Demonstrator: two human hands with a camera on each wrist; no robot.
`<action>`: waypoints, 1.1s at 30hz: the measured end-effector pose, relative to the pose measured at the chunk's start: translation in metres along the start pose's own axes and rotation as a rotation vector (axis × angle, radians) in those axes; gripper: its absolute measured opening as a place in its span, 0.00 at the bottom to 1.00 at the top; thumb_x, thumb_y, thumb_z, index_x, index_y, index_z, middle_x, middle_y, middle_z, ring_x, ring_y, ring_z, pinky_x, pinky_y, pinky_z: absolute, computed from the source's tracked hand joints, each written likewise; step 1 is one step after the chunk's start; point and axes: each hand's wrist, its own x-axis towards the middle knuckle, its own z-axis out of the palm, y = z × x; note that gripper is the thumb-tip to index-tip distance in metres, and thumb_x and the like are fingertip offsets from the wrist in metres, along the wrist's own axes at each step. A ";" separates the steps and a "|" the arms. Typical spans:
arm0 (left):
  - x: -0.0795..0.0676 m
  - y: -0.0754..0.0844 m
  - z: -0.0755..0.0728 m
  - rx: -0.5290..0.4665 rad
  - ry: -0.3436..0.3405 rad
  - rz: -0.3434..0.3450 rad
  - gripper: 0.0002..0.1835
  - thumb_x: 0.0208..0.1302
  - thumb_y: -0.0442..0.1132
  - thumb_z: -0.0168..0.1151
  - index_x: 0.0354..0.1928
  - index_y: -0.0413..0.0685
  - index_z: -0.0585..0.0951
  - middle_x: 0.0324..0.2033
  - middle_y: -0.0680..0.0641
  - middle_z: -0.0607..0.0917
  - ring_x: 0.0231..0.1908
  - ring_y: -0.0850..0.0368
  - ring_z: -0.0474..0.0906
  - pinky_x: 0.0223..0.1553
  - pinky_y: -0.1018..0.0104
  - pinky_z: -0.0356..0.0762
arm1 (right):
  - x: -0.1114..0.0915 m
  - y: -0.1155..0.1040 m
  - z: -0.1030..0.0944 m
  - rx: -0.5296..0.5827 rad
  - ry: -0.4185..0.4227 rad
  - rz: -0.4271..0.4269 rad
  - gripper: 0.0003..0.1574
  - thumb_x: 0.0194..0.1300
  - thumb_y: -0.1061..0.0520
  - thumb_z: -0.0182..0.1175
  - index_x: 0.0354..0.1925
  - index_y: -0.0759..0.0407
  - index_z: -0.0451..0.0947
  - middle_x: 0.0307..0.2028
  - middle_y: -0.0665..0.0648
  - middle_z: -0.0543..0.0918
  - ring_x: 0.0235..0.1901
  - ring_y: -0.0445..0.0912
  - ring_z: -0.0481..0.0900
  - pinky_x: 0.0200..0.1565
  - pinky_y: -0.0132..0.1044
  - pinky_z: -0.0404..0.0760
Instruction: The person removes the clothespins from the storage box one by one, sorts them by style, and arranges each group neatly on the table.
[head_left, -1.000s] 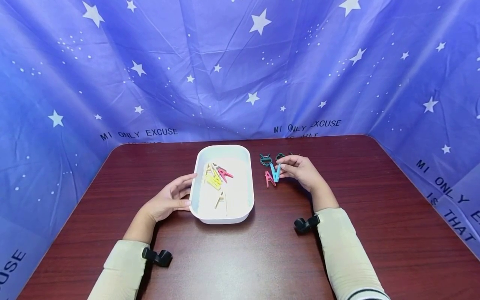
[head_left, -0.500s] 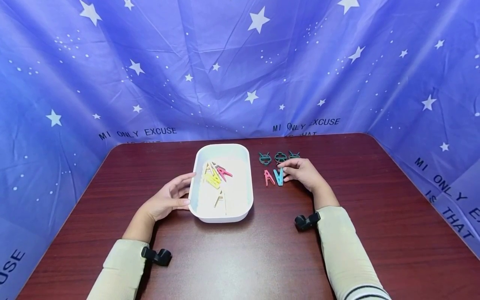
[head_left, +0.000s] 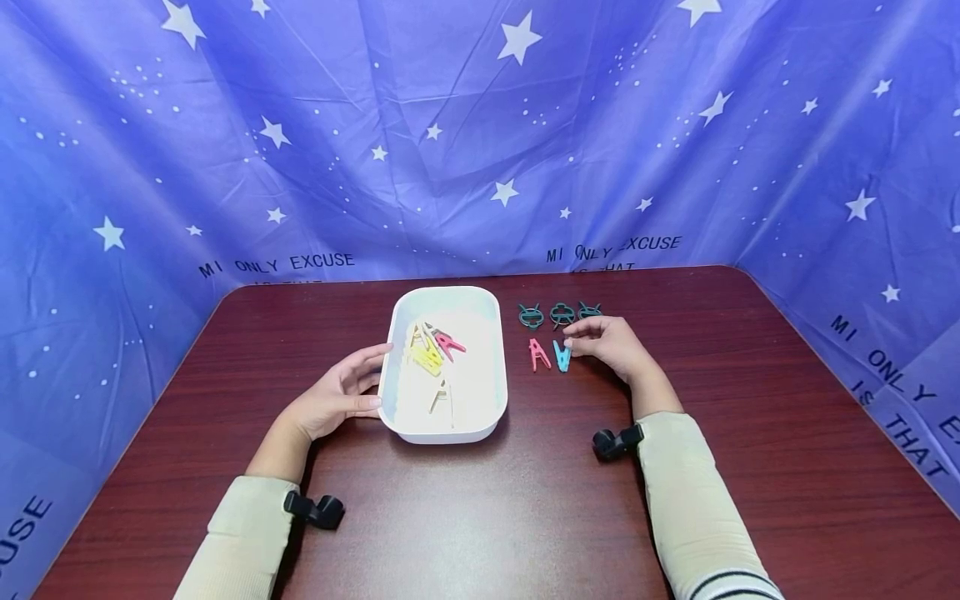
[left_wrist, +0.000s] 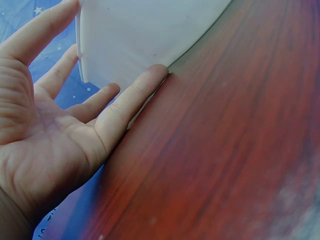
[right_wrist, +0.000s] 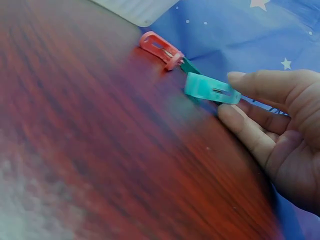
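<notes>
My right hand [head_left: 611, 346] pinches a light blue clothespin [head_left: 562, 357] by one end, close to the tabletop. In the right wrist view that clothespin [right_wrist: 212, 89] has its end between the thumb and finger [right_wrist: 245, 127]. A pink-red clothespin [head_left: 538, 355] lies just left of it. My left hand [head_left: 333, 400] rests against the left side of a white tray [head_left: 486, 417]. The left wrist view shows its fingers [left_wrist: 137, 92] fairly straight, touching the tray wall [left_wrist: 145, 40]. Inside the tray lie yellow clothespins [head_left: 427, 360], a red one [head_left: 450, 344] and pale ones.
Behind the two clothespins, three dark green round clips stand in a row: left [head_left: 531, 316], middle [head_left: 562, 314] and right [head_left: 589, 311]. All sit on a dark red-brown wooden table [head_left: 465, 517]. A blue star-printed cloth [head_left: 450, 167] hangs behind the table and along its sides.
The blue clothespin has moved right and down, away from the pink-red one, into line beside it. My right hand shifted slightly right with it. The left hand and tray stay put.
</notes>
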 end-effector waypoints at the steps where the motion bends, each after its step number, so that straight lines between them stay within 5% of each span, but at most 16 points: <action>1: 0.000 0.000 0.000 0.000 0.002 -0.002 0.42 0.60 0.21 0.61 0.74 0.41 0.55 0.69 0.35 0.58 0.58 0.49 0.71 0.46 0.56 0.82 | 0.000 0.000 0.001 -0.013 0.011 0.001 0.19 0.60 0.63 0.68 0.48 0.71 0.81 0.39 0.64 0.85 0.30 0.40 0.83 0.36 0.31 0.82; 14: 0.000 0.001 0.000 -0.002 0.004 -0.006 0.42 0.59 0.20 0.61 0.74 0.42 0.55 0.69 0.37 0.59 0.59 0.49 0.71 0.46 0.55 0.82 | -0.001 -0.006 0.004 -0.201 0.070 -0.005 0.13 0.61 0.62 0.67 0.45 0.64 0.86 0.47 0.64 0.82 0.32 0.47 0.80 0.34 0.34 0.81; 33: -0.001 -0.001 -0.002 0.009 -0.002 -0.001 0.41 0.60 0.21 0.61 0.74 0.42 0.56 0.69 0.38 0.59 0.59 0.48 0.71 0.46 0.54 0.81 | -0.004 -0.025 0.001 0.002 0.089 -0.110 0.16 0.63 0.62 0.66 0.46 0.72 0.82 0.45 0.67 0.82 0.33 0.56 0.85 0.39 0.45 0.85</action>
